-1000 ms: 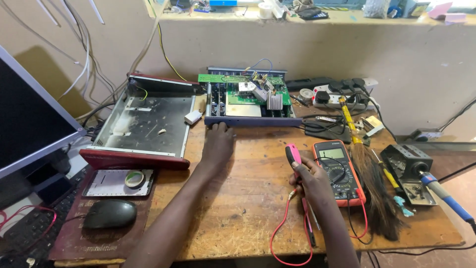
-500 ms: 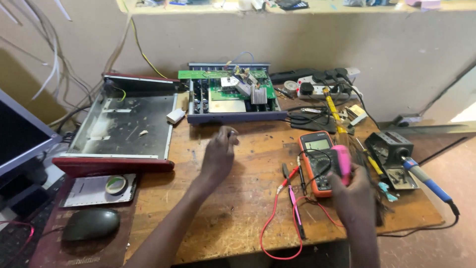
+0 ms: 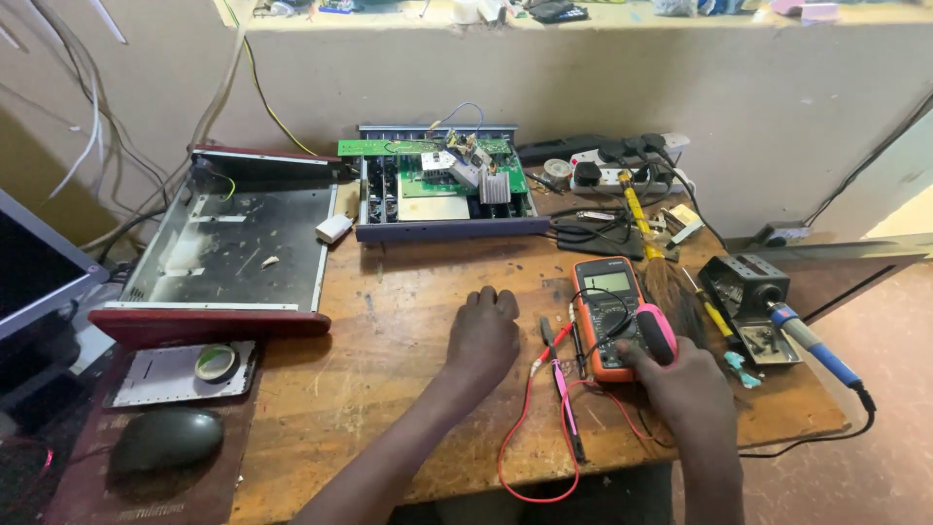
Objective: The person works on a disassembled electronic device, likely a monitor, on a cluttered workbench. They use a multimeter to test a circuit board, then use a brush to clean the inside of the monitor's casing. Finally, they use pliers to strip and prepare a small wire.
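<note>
1. Near edge of bench [image 3: 389,408], right part: right hand [image 3: 685,389], grip closed around a pink-handled tool [image 3: 657,332]; the handle sticks up from the fist and lies over the right side of the multimeter [image 3: 610,316].
2. Just left of that hand: red test lead wire [image 3: 525,457] loops down to the near edge. Thin probes [image 3: 564,389] lie flat on the wood between the two hands.
3. Left hand [image 3: 483,335], mid-bench: fingers curled under, knuckles resting on the wood, grip holding nothing. Close to the probes, not touching them.
4. Multimeter is orange with a dark face, lying flat, right of centre, between left hand and bench's right edge.
5. Near left corner: black computer mouse [image 3: 167,437] on a dark red pad; behind it a flat grey panel [image 3: 180,374] with a tape roll [image 3: 216,362] on it.
6. Right edge: soldering iron [image 3: 812,345], blue handle, resting in a black stand [image 3: 748,292]. Brush [image 3: 671,292] just beside the multimeter.
7. Left side, further back: opened metal case [image 3: 233,243] with a red front rim, small white block [image 3: 333,228] at its right edge.
8. Far edge, centre: open chassis with green circuit board [image 3: 437,180].
9. Far right corner: power strip [image 3: 622,165] with plugs, black cables in front.
10. Monitor [image 3: 34,272] off the left edge.
</note>
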